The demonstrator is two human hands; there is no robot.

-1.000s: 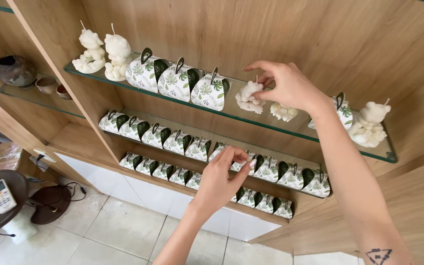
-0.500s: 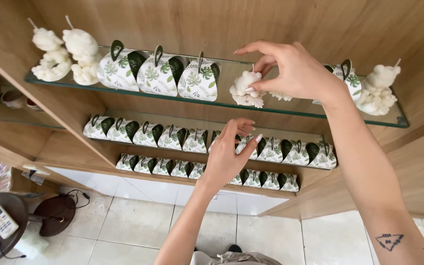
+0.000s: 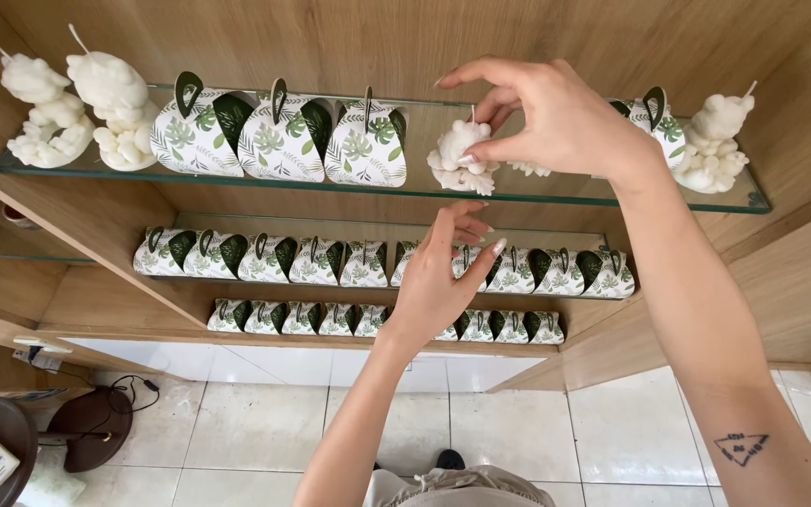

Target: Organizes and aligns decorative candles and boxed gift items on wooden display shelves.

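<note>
A small white candle [image 3: 460, 158], moulded in a lumpy figure shape with a thin wick on top, is seen on the top glass shelf [image 3: 237, 178], just right of three leaf-printed gift boxes [image 3: 279, 136] and left of the middle of the shelf. It is pinched at its upper part by the fingers [image 3: 481, 150] of the right hand [image 3: 556, 117], thumb below and fingertips above, so that hand is closed on it. The left hand [image 3: 443, 282] is held lower, in front of the second shelf, with its fingers loosely spread and nothing gripped. Two larger white candles [image 3: 77, 108] are seen at the far left of the same shelf, another white candle [image 3: 715, 141] at the far right. Rows of smaller boxes [image 3: 330, 263] are lined along the two lower shelves. The candle is judged light, stiff and brittle, with a slightly slick wax surface and fine bumps that could chip; the body is best taken at its thicker middle, never by the wick.
</note>
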